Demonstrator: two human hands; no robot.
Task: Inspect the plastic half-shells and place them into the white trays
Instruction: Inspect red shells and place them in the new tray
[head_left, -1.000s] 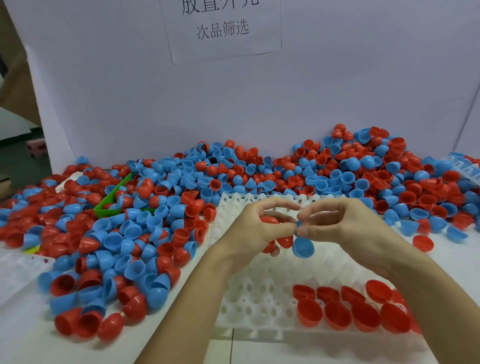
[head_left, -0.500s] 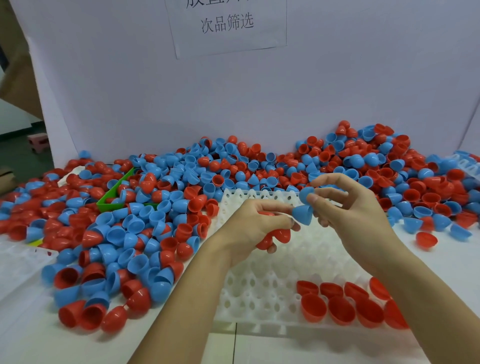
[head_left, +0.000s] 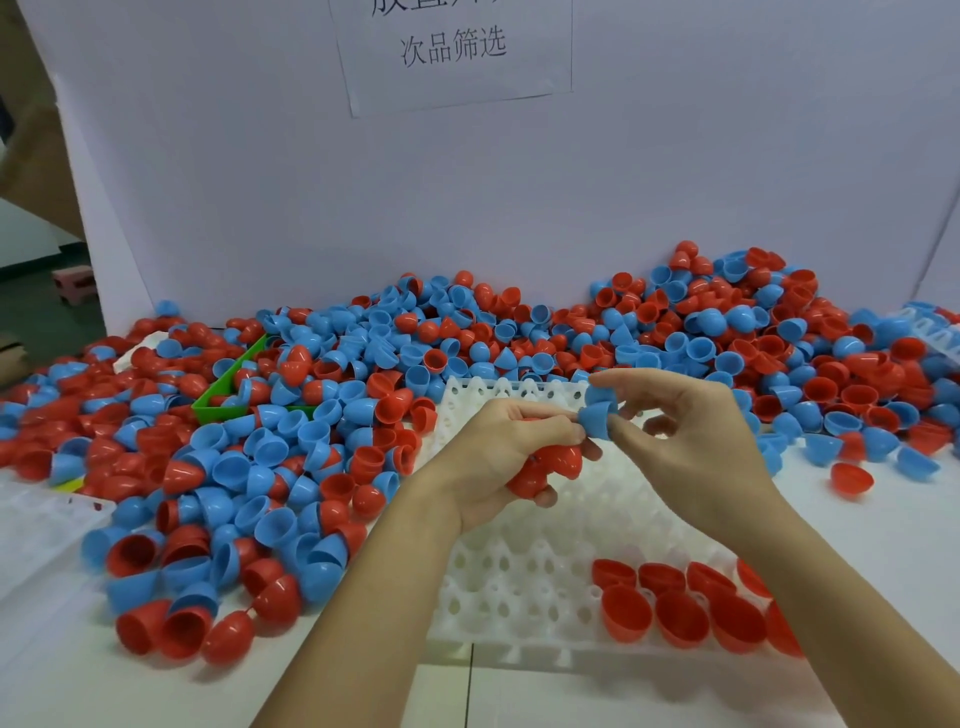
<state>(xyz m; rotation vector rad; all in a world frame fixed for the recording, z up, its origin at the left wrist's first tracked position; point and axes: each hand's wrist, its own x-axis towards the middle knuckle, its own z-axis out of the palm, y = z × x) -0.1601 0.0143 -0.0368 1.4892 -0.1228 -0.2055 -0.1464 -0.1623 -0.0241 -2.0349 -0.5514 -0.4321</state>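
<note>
Two hands meet above the far half of the white tray (head_left: 519, 582). Right hand (head_left: 696, 447) pinches a blue half-shell (head_left: 597, 418) at thumb and fingertips, dome up, rim tilted toward the left hand (head_left: 498, 457). Left hand clenches red half-shells (head_left: 545, 470) in its palm, fingers touching the blue one. Blue shell looks smooth, glossy, intact. Nearest open sockets lie directly below; right hand is closer.

White backdrop board (head_left: 311, 208) is standing behind the desk (head_left: 883, 545), a paper sign (head_left: 452, 52) with printed characters hanging on it (top line cropped). Green bin (head_left: 228, 400) is sitting half-buried at left. Pink stool-like object (head_left: 75, 283) is showing on the floor far left.
</note>
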